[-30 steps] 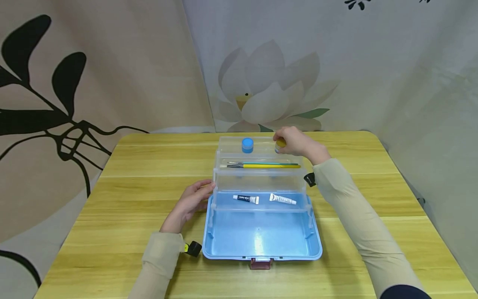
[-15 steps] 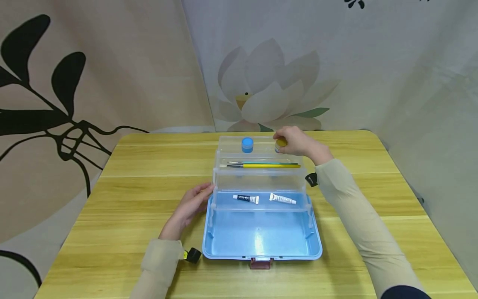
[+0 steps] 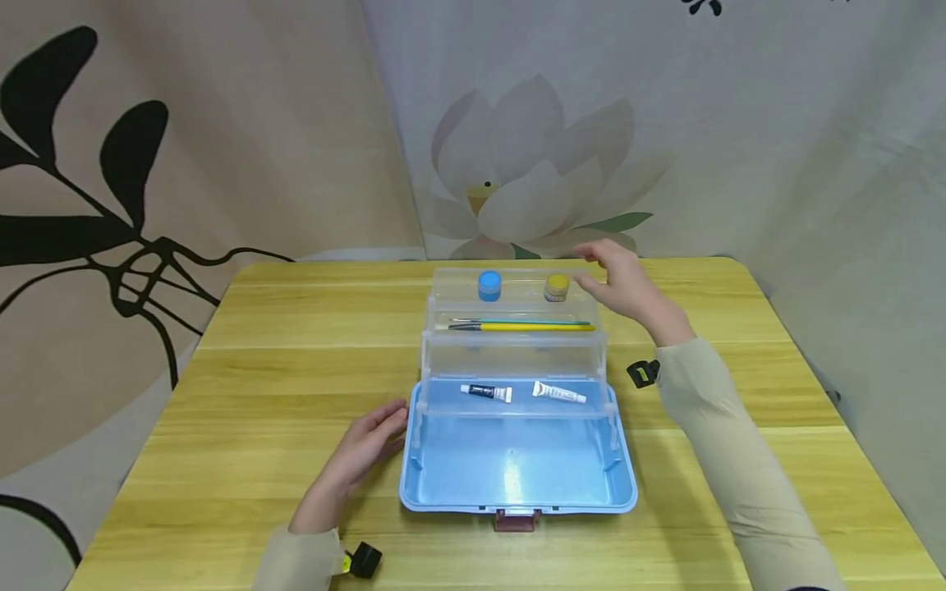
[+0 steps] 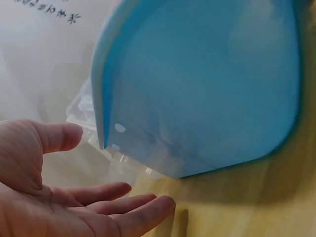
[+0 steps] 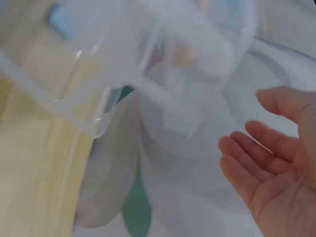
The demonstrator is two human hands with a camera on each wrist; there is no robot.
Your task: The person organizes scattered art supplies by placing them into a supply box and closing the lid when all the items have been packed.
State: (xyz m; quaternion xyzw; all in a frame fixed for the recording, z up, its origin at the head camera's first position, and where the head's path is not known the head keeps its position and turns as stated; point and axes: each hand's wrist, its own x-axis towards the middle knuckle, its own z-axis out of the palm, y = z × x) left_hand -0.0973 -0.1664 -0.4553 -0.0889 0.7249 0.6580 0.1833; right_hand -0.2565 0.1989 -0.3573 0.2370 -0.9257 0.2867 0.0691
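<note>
A blue storage box (image 3: 510,468) stands unfolded on the table, with clear tiered trays (image 3: 517,358) rising behind it. On the top tray sit a small blue-lidded paint jar (image 3: 489,286) and a yellow-lidded paint jar (image 3: 557,287). Paintbrushes (image 3: 535,327) lie across the tray below. Lower down are a dark paint tube (image 3: 486,393) and a white paint tube (image 3: 559,393). My right hand (image 3: 628,286) hovers beside the yellow-lidded jar, fingers spread and holding nothing. My left hand (image 3: 362,450), fingers extended, is by the box's left side; in the left wrist view its palm (image 4: 54,212) is bare.
The wooden table (image 3: 296,369) extends on both sides of the box. A brown latch (image 3: 517,520) sticks out at the box's front. Behind the table hangs a cloth backdrop (image 3: 296,131) printed with plants.
My right hand has let go of the yellow-lidded paint jar and moved right, leaving it on the top tray. My left hand has come away from the tray's side, down and toward me.
</note>
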